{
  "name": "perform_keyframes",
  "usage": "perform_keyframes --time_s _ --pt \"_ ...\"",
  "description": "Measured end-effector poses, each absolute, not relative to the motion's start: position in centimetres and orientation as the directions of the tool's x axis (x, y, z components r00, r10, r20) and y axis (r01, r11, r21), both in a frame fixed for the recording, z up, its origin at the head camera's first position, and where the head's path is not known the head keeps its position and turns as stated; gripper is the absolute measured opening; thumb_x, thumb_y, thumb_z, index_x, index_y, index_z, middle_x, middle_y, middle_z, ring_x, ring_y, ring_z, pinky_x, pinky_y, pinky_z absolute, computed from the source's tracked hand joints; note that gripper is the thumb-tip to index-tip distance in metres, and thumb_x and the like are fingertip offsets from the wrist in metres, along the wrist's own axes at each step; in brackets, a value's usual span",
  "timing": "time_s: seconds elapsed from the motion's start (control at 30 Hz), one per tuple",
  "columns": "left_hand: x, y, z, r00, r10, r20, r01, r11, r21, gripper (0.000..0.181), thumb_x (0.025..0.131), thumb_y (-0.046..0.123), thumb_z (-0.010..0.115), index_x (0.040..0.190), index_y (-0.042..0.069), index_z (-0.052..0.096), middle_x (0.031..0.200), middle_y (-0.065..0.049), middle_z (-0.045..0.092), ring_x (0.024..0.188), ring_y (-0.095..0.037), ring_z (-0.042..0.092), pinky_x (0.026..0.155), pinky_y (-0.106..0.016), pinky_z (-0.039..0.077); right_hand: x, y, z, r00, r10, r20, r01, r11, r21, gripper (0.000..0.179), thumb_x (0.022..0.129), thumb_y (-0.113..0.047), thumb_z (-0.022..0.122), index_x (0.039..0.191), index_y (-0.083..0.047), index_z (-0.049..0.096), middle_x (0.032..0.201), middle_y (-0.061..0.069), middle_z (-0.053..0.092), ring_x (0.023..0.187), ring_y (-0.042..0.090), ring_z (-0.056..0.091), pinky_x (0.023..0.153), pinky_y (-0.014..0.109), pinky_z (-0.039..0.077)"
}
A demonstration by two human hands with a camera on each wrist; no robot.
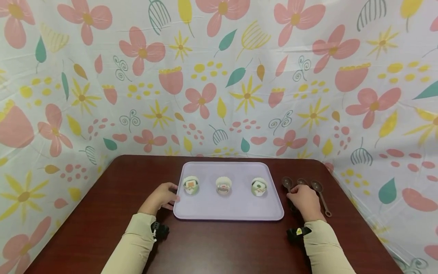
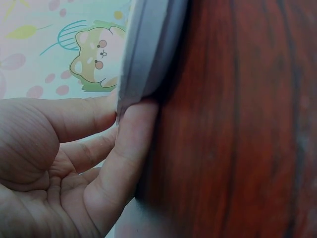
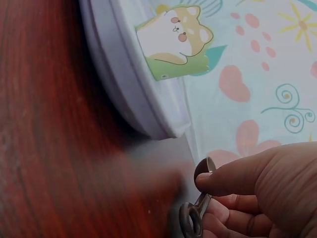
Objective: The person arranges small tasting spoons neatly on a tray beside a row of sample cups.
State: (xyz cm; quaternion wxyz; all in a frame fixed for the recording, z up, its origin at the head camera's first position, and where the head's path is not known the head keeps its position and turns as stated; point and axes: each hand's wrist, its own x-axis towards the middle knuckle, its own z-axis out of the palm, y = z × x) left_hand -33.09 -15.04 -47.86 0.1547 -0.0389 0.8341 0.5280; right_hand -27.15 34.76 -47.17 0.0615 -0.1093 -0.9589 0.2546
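My left hand (image 1: 161,196) pinches the left edge of a pale lilac tray (image 1: 226,211), thumb and forefinger on its rim (image 2: 148,54) in the left wrist view. On the tray stand three small cups: a left cup (image 1: 191,189), a middle cup (image 1: 224,190) and a right cup (image 1: 259,191). A cartoon animal shows on the cup (image 3: 173,44) in the right wrist view. Right of the tray, my right hand (image 1: 304,199) pinches a brown measuring spoon (image 3: 190,220) by its handle. Its fingers partly hide the spoons there.
Another brown measuring spoon (image 1: 317,186) lies right of my right hand, and a spoon bowl (image 1: 302,182) shows just behind the knuckles. A dark red wooden table (image 1: 212,247) bears everything. Behind it hangs a flower-print cloth (image 1: 205,114).
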Motion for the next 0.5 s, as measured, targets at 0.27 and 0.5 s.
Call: perform_keyframes --time_s 0.27,0.5 --pt "-33.1 -15.0 -47.8 -0.949 0.101 -0.3 -0.227 0.44 0.869 0.052 0.088 -0.007 0.07 0.136 -0.007 0.049 0.104 -0.025 0.063 0.079 -0.03 0.07 0.065 -0.045 0.063 -27.0 34.3 -46.7 -0.968 0.234 0.089 0.16 0.852 -0.499 0.029 0.091 -0.023 0.069 0.105 0.003 0.073 0.096 0.02 0.072 0.075 0.03 0.066 0.064 0.048 0.055" --pt "-33.2 -15.1 -48.1 -0.948 0.113 -0.296 -0.222 0.43 0.875 0.053 0.088 -0.008 0.07 0.136 -0.008 0.048 0.101 -0.024 0.064 0.077 -0.029 0.069 0.065 -0.046 0.063 -26.8 33.5 -45.9 -0.967 0.233 0.107 0.15 0.854 -0.499 0.029 0.092 -0.024 0.068 0.104 0.003 0.073 0.096 0.02 0.072 0.077 0.03 0.066 0.065 0.048 0.056"
